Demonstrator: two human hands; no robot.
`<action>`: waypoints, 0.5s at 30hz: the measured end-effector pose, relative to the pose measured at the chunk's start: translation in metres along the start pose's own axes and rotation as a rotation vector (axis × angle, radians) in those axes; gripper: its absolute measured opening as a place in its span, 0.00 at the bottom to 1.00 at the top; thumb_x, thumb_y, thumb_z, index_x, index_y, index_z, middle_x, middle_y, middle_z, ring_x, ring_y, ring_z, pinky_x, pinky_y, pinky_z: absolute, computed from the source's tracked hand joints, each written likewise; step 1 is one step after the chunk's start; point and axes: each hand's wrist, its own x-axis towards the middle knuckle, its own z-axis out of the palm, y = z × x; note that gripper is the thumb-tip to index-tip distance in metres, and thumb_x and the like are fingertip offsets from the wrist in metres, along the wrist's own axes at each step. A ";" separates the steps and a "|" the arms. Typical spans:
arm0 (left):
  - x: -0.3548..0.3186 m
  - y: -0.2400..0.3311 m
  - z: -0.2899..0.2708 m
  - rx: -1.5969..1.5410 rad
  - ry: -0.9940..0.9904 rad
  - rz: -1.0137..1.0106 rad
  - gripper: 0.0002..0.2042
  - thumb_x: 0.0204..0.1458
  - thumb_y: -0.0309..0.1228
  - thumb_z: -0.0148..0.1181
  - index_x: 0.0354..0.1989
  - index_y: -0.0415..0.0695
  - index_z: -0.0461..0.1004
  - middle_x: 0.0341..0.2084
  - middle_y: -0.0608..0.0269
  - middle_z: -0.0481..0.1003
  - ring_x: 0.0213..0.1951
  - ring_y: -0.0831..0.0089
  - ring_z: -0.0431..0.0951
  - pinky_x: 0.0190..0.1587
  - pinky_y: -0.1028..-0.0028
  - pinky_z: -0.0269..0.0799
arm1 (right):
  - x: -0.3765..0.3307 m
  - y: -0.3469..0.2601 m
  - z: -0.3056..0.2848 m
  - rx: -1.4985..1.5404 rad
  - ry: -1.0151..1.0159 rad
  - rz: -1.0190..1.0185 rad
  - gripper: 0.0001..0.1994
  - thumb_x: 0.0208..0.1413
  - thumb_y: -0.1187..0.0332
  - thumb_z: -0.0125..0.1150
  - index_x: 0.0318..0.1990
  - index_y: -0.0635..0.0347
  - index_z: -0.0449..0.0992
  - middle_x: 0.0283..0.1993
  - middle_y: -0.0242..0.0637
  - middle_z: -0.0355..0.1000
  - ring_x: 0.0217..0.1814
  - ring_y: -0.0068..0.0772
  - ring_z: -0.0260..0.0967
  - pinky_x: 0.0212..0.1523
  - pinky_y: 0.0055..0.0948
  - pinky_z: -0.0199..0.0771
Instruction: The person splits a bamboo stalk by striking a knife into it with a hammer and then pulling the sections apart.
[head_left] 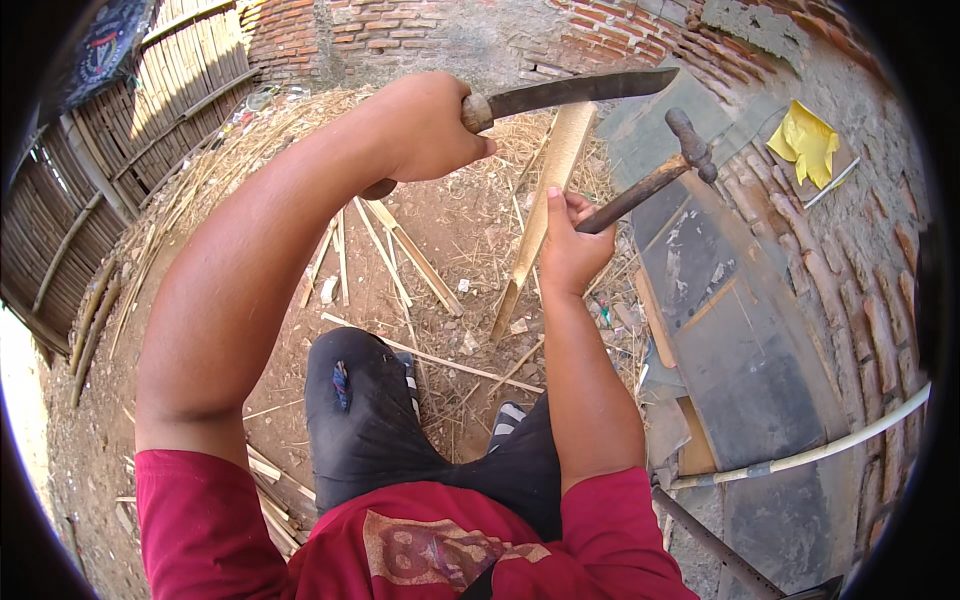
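My left hand [430, 125] is raised and wrapped round the wooden handle of a machete [575, 92]. Its long dark blade points right, across the top end of a split bamboo piece [550, 190]; I cannot tell whether they touch. The handle's butt shows below my wrist. Lower and to the right, my right hand [575, 250] is closed on the handle of a hammer [640, 190], whose dark metal head is up to the right. My right thumb overlaps the bamboo's edge; whether it presses on it is unclear. The bamboo slants down toward my feet, pale inner side up.
Split bamboo strips [415, 255] and shavings lie on the dirt ground ahead. Dark flat boards [730, 300] lie along the brick wall [870, 290] at the right, with a yellow sheet [806, 145] farther up. A pale pole [810, 450] crosses the lower right. A bamboo fence [110, 150] stands left.
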 end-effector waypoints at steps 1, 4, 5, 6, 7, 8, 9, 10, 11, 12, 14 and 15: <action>-0.001 0.000 0.000 -0.003 0.003 0.005 0.22 0.56 0.43 0.67 0.45 0.33 0.79 0.28 0.47 0.80 0.33 0.56 0.82 0.41 0.60 0.75 | 0.000 0.000 0.000 -0.008 0.002 -0.004 0.13 0.56 0.73 0.73 0.42 0.68 0.74 0.38 0.38 0.79 0.39 0.25 0.78 0.41 0.26 0.78; -0.002 -0.001 0.000 0.006 0.015 0.010 0.22 0.56 0.44 0.67 0.45 0.32 0.79 0.28 0.47 0.80 0.33 0.57 0.82 0.41 0.60 0.75 | -0.002 -0.003 0.002 0.041 -0.006 0.005 0.13 0.56 0.74 0.73 0.43 0.68 0.73 0.39 0.39 0.79 0.38 0.25 0.78 0.40 0.25 0.78; -0.003 -0.001 0.000 0.012 0.020 0.011 0.22 0.56 0.44 0.67 0.44 0.32 0.79 0.28 0.47 0.80 0.33 0.57 0.82 0.41 0.60 0.75 | -0.003 -0.004 0.002 0.069 -0.011 0.010 0.13 0.56 0.74 0.72 0.44 0.69 0.73 0.39 0.40 0.79 0.38 0.25 0.78 0.40 0.24 0.78; -0.003 -0.001 0.000 0.004 0.019 0.013 0.22 0.56 0.43 0.67 0.44 0.32 0.79 0.28 0.47 0.80 0.33 0.57 0.82 0.41 0.60 0.75 | -0.003 -0.004 0.001 0.068 -0.014 0.011 0.14 0.57 0.74 0.72 0.44 0.69 0.73 0.39 0.40 0.79 0.38 0.25 0.78 0.39 0.24 0.79; -0.004 -0.001 0.000 -0.004 0.019 0.014 0.22 0.56 0.43 0.67 0.44 0.32 0.79 0.28 0.47 0.80 0.33 0.57 0.82 0.41 0.60 0.75 | -0.003 -0.005 0.001 0.067 -0.017 0.011 0.14 0.57 0.75 0.72 0.44 0.69 0.73 0.39 0.40 0.79 0.38 0.25 0.78 0.39 0.24 0.79; -0.005 0.000 0.000 -0.012 0.019 0.015 0.22 0.56 0.43 0.67 0.44 0.32 0.79 0.28 0.47 0.80 0.33 0.57 0.82 0.41 0.60 0.75 | -0.004 -0.006 0.001 0.067 -0.021 0.012 0.14 0.57 0.75 0.72 0.44 0.69 0.72 0.39 0.41 0.79 0.38 0.25 0.78 0.39 0.24 0.79; -0.005 -0.001 -0.001 -0.013 0.026 0.013 0.22 0.56 0.43 0.67 0.44 0.32 0.79 0.28 0.48 0.80 0.33 0.57 0.82 0.41 0.60 0.75 | -0.005 -0.008 0.001 0.056 -0.019 0.008 0.14 0.57 0.75 0.72 0.44 0.69 0.72 0.39 0.41 0.79 0.38 0.25 0.78 0.39 0.24 0.79; -0.004 -0.001 -0.001 -0.015 0.032 0.011 0.22 0.56 0.43 0.67 0.44 0.32 0.79 0.28 0.48 0.80 0.33 0.57 0.82 0.41 0.60 0.75 | -0.006 -0.010 0.002 0.045 -0.016 0.004 0.14 0.57 0.75 0.72 0.44 0.69 0.72 0.40 0.41 0.79 0.38 0.25 0.78 0.39 0.24 0.79; -0.004 -0.001 -0.001 -0.018 0.038 0.012 0.22 0.56 0.43 0.67 0.44 0.32 0.79 0.28 0.48 0.80 0.33 0.57 0.82 0.41 0.60 0.75 | -0.006 -0.012 0.002 0.032 -0.012 -0.001 0.14 0.57 0.75 0.72 0.44 0.70 0.72 0.40 0.41 0.79 0.38 0.25 0.78 0.39 0.24 0.79; -0.004 -0.001 0.000 -0.006 0.038 0.017 0.22 0.56 0.43 0.67 0.44 0.32 0.79 0.28 0.48 0.80 0.33 0.58 0.82 0.41 0.60 0.75 | -0.006 -0.011 0.001 0.029 -0.011 -0.001 0.14 0.57 0.75 0.72 0.44 0.70 0.72 0.40 0.41 0.79 0.38 0.25 0.78 0.39 0.24 0.79; -0.005 0.000 -0.001 0.017 0.039 0.027 0.22 0.56 0.43 0.66 0.44 0.32 0.79 0.28 0.48 0.80 0.33 0.58 0.82 0.41 0.61 0.75 | -0.006 -0.009 0.000 0.022 -0.011 -0.002 0.14 0.57 0.75 0.72 0.44 0.70 0.72 0.40 0.41 0.79 0.38 0.25 0.79 0.39 0.24 0.79; -0.005 0.002 -0.002 0.019 0.028 0.010 0.22 0.56 0.43 0.66 0.44 0.32 0.79 0.28 0.48 0.80 0.33 0.58 0.82 0.42 0.61 0.75 | -0.005 -0.008 0.000 0.038 -0.016 0.005 0.14 0.57 0.75 0.72 0.44 0.70 0.72 0.40 0.42 0.79 0.38 0.25 0.79 0.39 0.24 0.79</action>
